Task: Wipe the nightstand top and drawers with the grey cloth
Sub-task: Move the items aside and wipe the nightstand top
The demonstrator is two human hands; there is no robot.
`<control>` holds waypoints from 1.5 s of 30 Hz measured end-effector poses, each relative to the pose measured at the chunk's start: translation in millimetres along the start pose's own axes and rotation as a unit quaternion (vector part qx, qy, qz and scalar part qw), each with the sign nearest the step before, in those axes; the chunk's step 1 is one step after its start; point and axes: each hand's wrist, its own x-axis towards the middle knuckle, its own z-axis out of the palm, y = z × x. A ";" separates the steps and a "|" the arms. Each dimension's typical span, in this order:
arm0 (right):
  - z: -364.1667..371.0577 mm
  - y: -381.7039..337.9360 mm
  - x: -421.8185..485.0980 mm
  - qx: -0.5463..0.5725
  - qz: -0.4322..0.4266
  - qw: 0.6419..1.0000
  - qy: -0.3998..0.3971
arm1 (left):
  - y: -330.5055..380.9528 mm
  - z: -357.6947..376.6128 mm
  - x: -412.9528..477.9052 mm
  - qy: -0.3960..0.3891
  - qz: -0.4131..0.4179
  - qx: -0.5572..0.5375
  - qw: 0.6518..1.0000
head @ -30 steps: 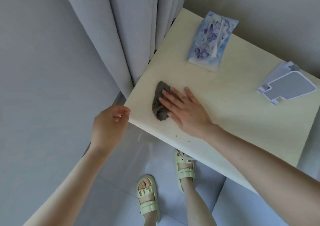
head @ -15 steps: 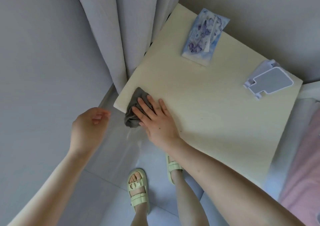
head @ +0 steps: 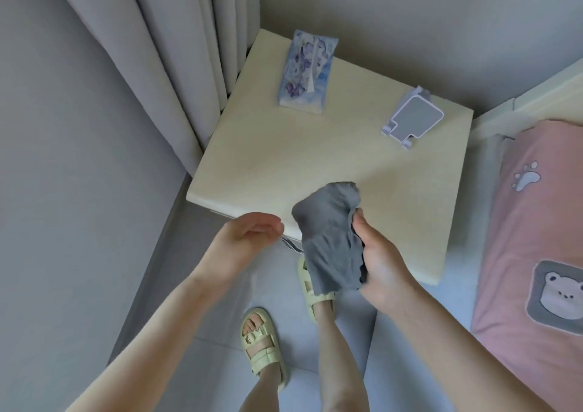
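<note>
The right hand grips the grey cloth by one side in the lower middle of the frame, above the front edge of the nightstand. The left hand is just left of it, fingers loosely curled and holding nothing. The cloth hangs loose, so I think it can slip down to the floor, and in a wide wipe its free tail may push the tissue pack or the small stand, both in the upper part, off the top.
</note>
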 end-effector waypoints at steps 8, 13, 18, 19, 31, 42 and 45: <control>-17.3 -7.1 -20.2 0.044 -0.024 0.996 -0.077 | 19.1 63.6 -4.9 0.103 0.014 0.071 0.992; -20.1 12.4 -16.9 -0.272 -0.234 0.932 -0.051 | 29.7 88.6 2.9 0.034 -0.078 -0.129 0.988; -35.6 14.1 -18.3 -0.170 -0.183 0.964 -0.094 | 27.7 88.1 1.2 -0.033 -0.086 -0.163 0.982; -38.3 11.9 -19.5 -0.134 -0.170 0.973 -0.078 | 27.2 86.9 0.1 -0.049 -0.080 -0.143 0.985; -72.2 -0.8 -13.6 -0.078 -0.160 0.984 0.002 | 26.0 76.0 -4.1 -0.159 -0.102 -0.014 0.982; -69.8 -22.1 -36.5 -0.136 -0.215 0.963 0.090 | 33.1 116.0 -6.3 -0.111 0.049 0.231 0.965; -74.7 -37.4 -50.6 -0.227 -0.268 0.930 0.109 | 32.4 134.0 -6.2 -0.021 0.127 0.278 0.952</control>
